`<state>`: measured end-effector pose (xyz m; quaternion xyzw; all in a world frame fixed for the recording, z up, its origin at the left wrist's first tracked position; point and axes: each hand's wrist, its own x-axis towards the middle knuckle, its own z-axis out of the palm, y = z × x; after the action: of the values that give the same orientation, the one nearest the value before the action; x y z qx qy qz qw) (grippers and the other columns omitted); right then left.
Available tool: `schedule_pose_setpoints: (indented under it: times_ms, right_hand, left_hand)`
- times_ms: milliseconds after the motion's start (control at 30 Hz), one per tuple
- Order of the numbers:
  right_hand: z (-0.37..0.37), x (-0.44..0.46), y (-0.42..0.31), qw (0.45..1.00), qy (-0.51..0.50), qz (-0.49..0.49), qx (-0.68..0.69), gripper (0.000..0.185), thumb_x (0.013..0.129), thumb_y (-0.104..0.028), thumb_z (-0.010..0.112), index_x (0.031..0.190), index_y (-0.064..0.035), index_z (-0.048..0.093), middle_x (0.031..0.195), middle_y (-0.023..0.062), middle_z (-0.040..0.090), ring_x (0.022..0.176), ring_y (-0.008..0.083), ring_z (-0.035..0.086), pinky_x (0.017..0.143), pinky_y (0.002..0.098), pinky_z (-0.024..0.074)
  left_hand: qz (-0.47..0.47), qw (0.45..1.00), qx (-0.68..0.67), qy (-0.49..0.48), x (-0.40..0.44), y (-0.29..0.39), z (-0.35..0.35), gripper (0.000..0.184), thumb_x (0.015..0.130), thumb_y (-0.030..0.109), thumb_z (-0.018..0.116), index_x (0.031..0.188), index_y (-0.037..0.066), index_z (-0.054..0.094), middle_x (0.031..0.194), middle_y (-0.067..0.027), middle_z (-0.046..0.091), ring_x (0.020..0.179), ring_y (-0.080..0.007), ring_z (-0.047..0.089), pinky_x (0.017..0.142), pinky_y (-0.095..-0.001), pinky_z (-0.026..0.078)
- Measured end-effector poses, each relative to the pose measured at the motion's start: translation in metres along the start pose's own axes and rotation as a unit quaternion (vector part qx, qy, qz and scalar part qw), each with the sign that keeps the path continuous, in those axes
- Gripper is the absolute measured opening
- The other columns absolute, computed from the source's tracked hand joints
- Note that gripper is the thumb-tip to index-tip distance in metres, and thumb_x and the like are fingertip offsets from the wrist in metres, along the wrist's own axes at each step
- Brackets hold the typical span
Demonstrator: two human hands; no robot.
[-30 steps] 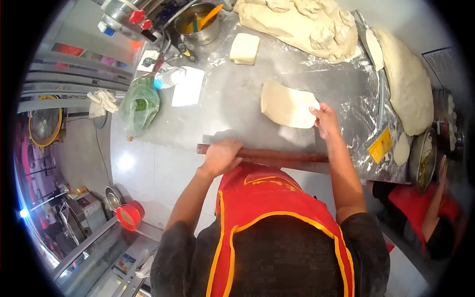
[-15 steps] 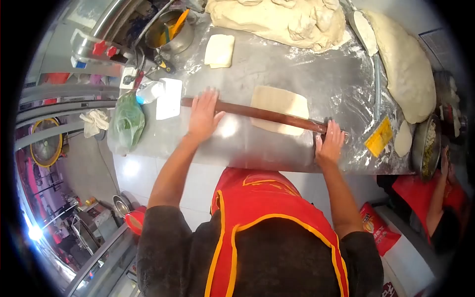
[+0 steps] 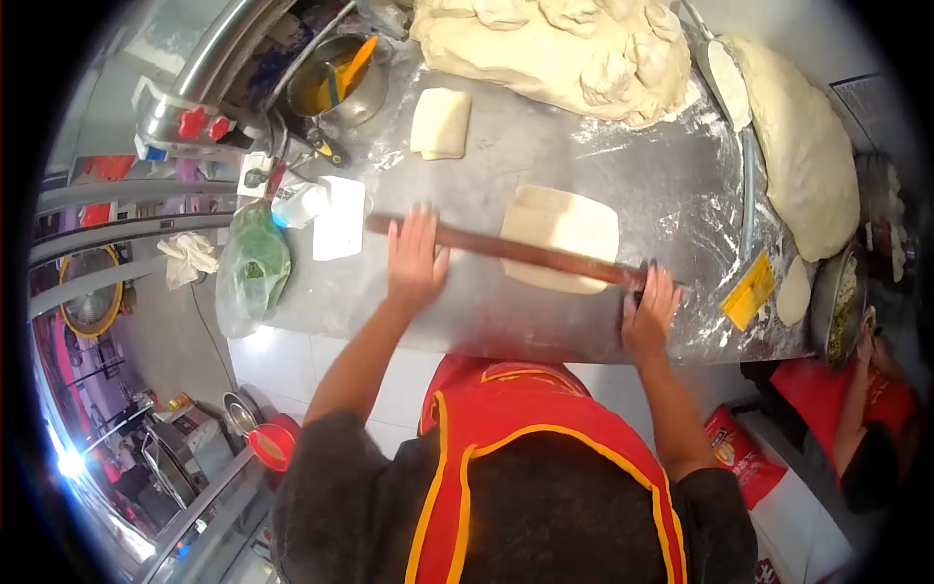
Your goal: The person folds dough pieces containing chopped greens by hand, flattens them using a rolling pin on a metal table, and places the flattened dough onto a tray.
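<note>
In the head view, your rolling pin (image 3: 477,243) lies across a flat dough sheet (image 3: 559,219) on the steel work surface (image 3: 418,304), right of its middle and toward its near edge. The pin's long axis runs left to right at a slant, its right end nearer the near edge. The larger part of the sheet shows beyond the pin, toward the far edge; a narrower strip shows on your side.

Your left hand (image 3: 416,261) rests palm down, fingers extended, over the pin's left end, well apart from the sheet. Your right hand (image 3: 652,313) lies over the right end, just beside the sheet, and is the nearer hand; its finger curl cannot be determined. A yellow scraper (image 3: 748,291) lies toward the near right corner.
</note>
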<state>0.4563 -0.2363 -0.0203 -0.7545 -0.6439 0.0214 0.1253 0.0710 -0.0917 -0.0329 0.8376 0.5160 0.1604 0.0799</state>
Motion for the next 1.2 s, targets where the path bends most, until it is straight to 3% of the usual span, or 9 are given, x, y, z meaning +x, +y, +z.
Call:
schedule_pose_setpoints:
  times_ms: [167, 267, 300, 467, 533, 667, 800, 1067, 1200]
  right_hand:
    - [-0.008, 0.02, 0.011, 0.998, -0.049, -0.045, 0.005, 0.049, 0.081, -0.005, 0.06, 0.128, -0.0022, 0.048, 0.132, 0.0183, 0.049, 0.125, 0.0372, 0.044, 0.109, 0.0518, 0.0286]
    - [-0.02, 0.06, 0.018, 0.988, -0.122, -0.088, 0.023, 0.04, 0.078, -0.003, 0.064, 0.117, -0.0028, 0.054, 0.113, 0.0153, 0.058, 0.11, 0.0343, 0.052, 0.099, 0.0444, 0.0389]
    - [-0.024, 0.072, 0.025, 0.983, -0.128, -0.128, 0.021, 0.041, 0.077, -0.003, 0.065, 0.117, -0.0029, 0.054, 0.112, 0.015, 0.058, 0.109, 0.0339, 0.053, 0.098, 0.0438, 0.0396]
    - [-0.037, 0.137, 0.02, 0.912, -0.112, -0.394, 0.027, 0.042, 0.076, -0.005, 0.066, 0.116, -0.0031, 0.054, 0.11, 0.0119, 0.058, 0.107, 0.032, 0.053, 0.105, 0.0448, 0.0367]
    - [-0.022, 0.152, 0.011, 0.876, -0.114, -0.468, 0.026, 0.045, 0.078, -0.014, 0.067, 0.119, -0.0033, 0.054, 0.119, 0.0109, 0.056, 0.116, 0.0303, 0.05, 0.111, 0.0485, 0.0303]
    - [-0.024, 0.152, -0.012, 0.815, -0.122, -0.565, 0.049, 0.057, 0.08, -0.027, 0.067, 0.128, -0.0031, 0.049, 0.135, 0.0121, 0.048, 0.132, 0.0297, 0.039, 0.114, 0.0519, 0.0212]
    - [0.015, 0.143, -0.036, 0.814, -0.142, -0.553, 0.106, 0.064, 0.084, -0.029, 0.063, 0.138, -0.0038, 0.041, 0.145, 0.0127, 0.041, 0.137, 0.03, 0.034, 0.114, 0.0522, 0.0181]
    - [0.074, 0.18, -0.228, 0.833, -0.054, -0.544, 0.085, 0.056, 0.092, -0.027, 0.052, 0.143, -0.0072, 0.038, 0.149, 0.013, 0.036, 0.138, 0.031, 0.031, 0.114, 0.0524, 0.0174]
    - [0.072, 0.173, -0.205, 0.825, -0.073, -0.548, 0.118, 0.057, 0.091, -0.025, 0.052, 0.143, -0.0061, 0.038, 0.149, 0.0137, 0.036, 0.14, 0.0321, 0.029, 0.113, 0.0531, 0.0168]
  left_hand:
    - [0.028, 0.999, 0.038, -0.012, 0.016, 0.0, -0.013, 0.051, 0.075, 0.015, 0.064, 0.124, 0.004, 0.054, 0.123, -0.0171, 0.057, 0.12, -0.0353, 0.05, 0.103, -0.0522, 0.036]
    - [-0.009, 0.987, 0.014, -0.16, 0.042, 0.004, -0.031, 0.03, 0.069, 0.013, 0.067, 0.096, 0.006, 0.057, 0.102, -0.0142, 0.06, 0.1, -0.0343, 0.056, 0.088, -0.0457, 0.043]
    - [0.036, 0.995, 0.036, -0.084, 0.026, -0.002, -0.025, 0.023, 0.068, 0.014, 0.07, 0.083, 0.008, 0.055, 0.086, -0.0115, 0.06, 0.085, -0.0338, 0.057, 0.072, -0.0454, 0.045]
    - [-0.2, 0.979, -0.011, 0.033, -0.115, 0.089, -0.041, 0.025, 0.069, 0.021, 0.071, 0.09, 0.009, 0.065, 0.086, -0.0129, 0.066, 0.08, -0.0335, 0.064, 0.066, -0.0449, 0.05]
    - [-0.399, 0.903, -0.041, -0.156, -0.165, 0.145, -0.037, 0.025, 0.07, 0.028, 0.071, 0.087, 0.011, 0.066, 0.081, -0.0135, 0.068, 0.077, -0.0331, 0.066, 0.067, -0.0434, 0.052]
    - [-0.506, 0.838, -0.146, -0.146, -0.22, 0.236, -0.012, 0.03, 0.072, 0.036, 0.07, 0.088, 0.011, 0.067, 0.077, -0.0132, 0.068, 0.075, -0.034, 0.066, 0.069, -0.0438, 0.052]
    - [-0.555, 0.779, -0.23, -0.181, -0.23, 0.251, -0.01, 0.035, 0.073, 0.039, 0.07, 0.091, 0.01, 0.067, 0.078, -0.0156, 0.067, 0.076, -0.0356, 0.066, 0.074, -0.0456, 0.051]
    - [-0.523, 0.84, -0.094, -0.112, -0.247, 0.147, -0.045, 0.045, 0.077, 0.049, 0.072, 0.082, 0.005, 0.06, 0.068, -0.0167, 0.063, 0.065, -0.0385, 0.062, 0.059, -0.0474, 0.049]
    - [-0.507, 0.831, -0.134, -0.184, -0.251, 0.147, -0.041, 0.047, 0.079, 0.052, 0.067, 0.084, 0.006, 0.062, 0.069, -0.0158, 0.065, 0.067, -0.0361, 0.065, 0.06, -0.0463, 0.051]
